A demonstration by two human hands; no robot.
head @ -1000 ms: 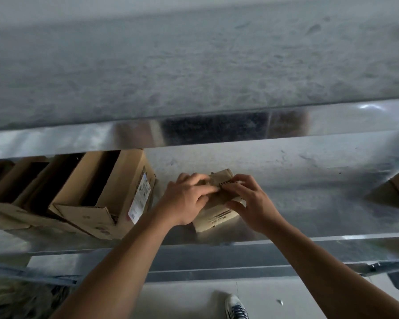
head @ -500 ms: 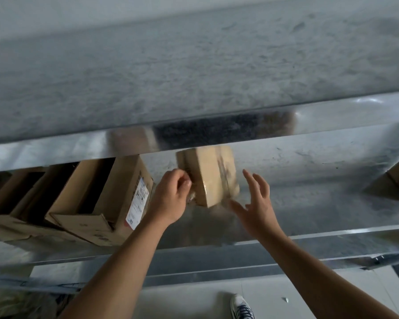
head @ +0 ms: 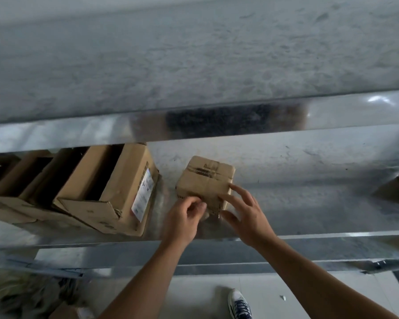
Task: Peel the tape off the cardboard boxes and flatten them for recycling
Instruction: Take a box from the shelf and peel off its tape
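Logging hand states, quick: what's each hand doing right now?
Left hand: pinches the small box at its near edge.
Right hand: open, fingers touching the box.

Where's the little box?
Head view, middle: the little box sits on the shelf, right of the big open box, by the left hand and right hand.

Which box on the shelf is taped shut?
The small box at the left hand and right hand: closed, tape across it. The large boxes to its left are open.
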